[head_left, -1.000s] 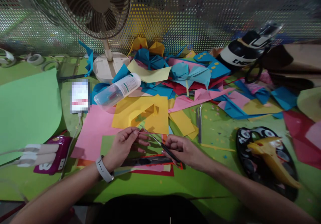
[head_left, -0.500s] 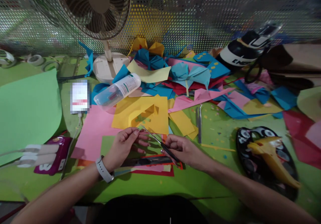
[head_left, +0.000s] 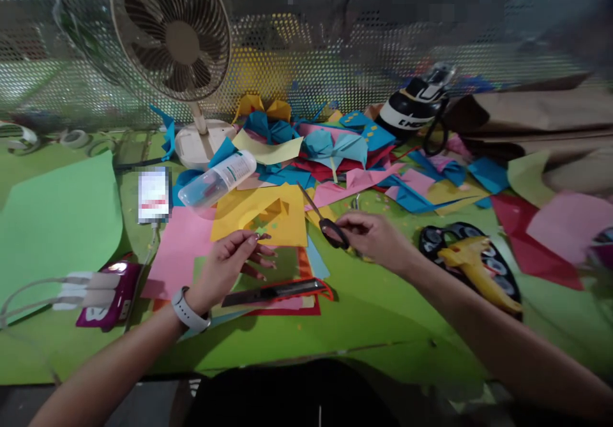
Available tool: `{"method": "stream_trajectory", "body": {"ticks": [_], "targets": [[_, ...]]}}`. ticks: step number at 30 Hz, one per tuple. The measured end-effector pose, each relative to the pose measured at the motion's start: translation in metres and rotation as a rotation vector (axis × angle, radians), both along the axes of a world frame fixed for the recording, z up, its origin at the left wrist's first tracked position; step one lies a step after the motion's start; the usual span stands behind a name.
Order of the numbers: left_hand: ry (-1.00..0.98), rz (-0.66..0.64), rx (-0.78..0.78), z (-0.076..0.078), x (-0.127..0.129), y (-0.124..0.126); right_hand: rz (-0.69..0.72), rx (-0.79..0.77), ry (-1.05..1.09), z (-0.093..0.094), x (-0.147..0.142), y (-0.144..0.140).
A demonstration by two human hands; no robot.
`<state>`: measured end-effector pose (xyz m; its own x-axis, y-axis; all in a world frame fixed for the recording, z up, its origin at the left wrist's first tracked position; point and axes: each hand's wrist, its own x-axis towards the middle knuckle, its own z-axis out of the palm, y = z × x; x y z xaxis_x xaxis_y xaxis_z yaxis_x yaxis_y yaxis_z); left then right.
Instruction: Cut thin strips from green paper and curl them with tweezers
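Note:
My left hand (head_left: 230, 258) is closed in a pinch between thumb and forefinger, the other fingers loosely stretched. A tiny green bit shows by its fingertips; whether it is held there I cannot tell. In my right hand (head_left: 373, 239) are scissors with black handles (head_left: 334, 233), their blades pointing up and left. Beneath the left hand lie yellow paper (head_left: 294, 223), pink paper (head_left: 179, 248) and a box cutter (head_left: 278, 292) with a red-orange edge. Tweezers (head_left: 355, 203) stick out just beyond the right hand.
A fan (head_left: 182, 43), a clear bottle (head_left: 218, 181) and a heap of coloured paper (head_left: 330, 149) stand or lie at the back. On the right are a yellow glue gun (head_left: 472, 264) and a black bottle (head_left: 409, 108); on the left, a phone (head_left: 154, 194) and purple charger (head_left: 112, 293).
My right hand has moved the scissors away from the left fingertips, up and to the right. The left hand keeps its pinch. The whole view has shifted slightly.

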<state>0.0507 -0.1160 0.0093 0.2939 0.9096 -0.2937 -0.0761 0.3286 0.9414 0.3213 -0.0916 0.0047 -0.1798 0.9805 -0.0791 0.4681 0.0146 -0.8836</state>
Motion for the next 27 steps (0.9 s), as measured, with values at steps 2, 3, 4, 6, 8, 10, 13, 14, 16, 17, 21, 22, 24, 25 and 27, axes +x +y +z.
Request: {"method": "stream_trajectory", "body": {"ticks": [2,3,4,6,8,10,13,14,16,17,21,22,24,25,27], "targets": [[0.023,-0.035,-0.002,0.006,0.0,-0.001,-0.02,0.05,-0.109,-0.003,0.014,0.001],[0.036,-0.064,-0.004,0.009,0.0,-0.003,-0.034,0.057,-0.144,-0.006,0.02,0.0],[0.049,-0.103,-0.008,0.012,0.001,-0.005,-0.06,0.068,-0.167,-0.008,0.026,-0.001],[0.078,-0.201,-0.025,0.017,0.003,-0.009,-0.12,0.098,-0.182,-0.014,0.035,-0.004],[0.112,-0.291,-0.047,0.02,0.01,-0.011,-0.167,0.136,-0.178,-0.018,0.039,-0.008],[0.138,-0.345,-0.037,0.02,0.024,-0.007,-0.168,0.173,-0.187,-0.021,0.039,-0.012],[0.18,-0.387,0.104,0.014,0.058,0.014,-0.143,0.237,-0.228,-0.02,0.034,-0.015],[0.252,-0.403,0.195,0.01,0.07,0.023,-0.149,0.257,-0.236,-0.019,0.033,-0.015],[0.415,-0.412,0.373,0.006,0.089,0.042,-0.188,0.285,-0.229,-0.016,0.032,-0.016],[0.448,-0.398,0.413,0.005,0.094,0.05,-0.207,0.296,-0.221,-0.015,0.033,-0.017],[0.8,-0.285,0.712,0.013,0.077,0.061,-0.243,0.318,-0.238,-0.013,0.042,-0.023],[0.995,-0.245,0.85,0.016,0.065,0.059,-0.245,0.317,-0.243,-0.013,0.045,-0.024],[1.296,-0.171,1.019,0.018,0.037,0.056,-0.254,0.306,-0.237,-0.015,0.05,-0.025],[1.419,-0.14,1.042,0.017,0.025,0.055,-0.261,0.298,-0.231,-0.016,0.051,-0.025],[1.571,-0.141,1.032,0.01,0.004,0.055,-0.267,0.278,-0.225,-0.019,0.051,-0.022]]}}
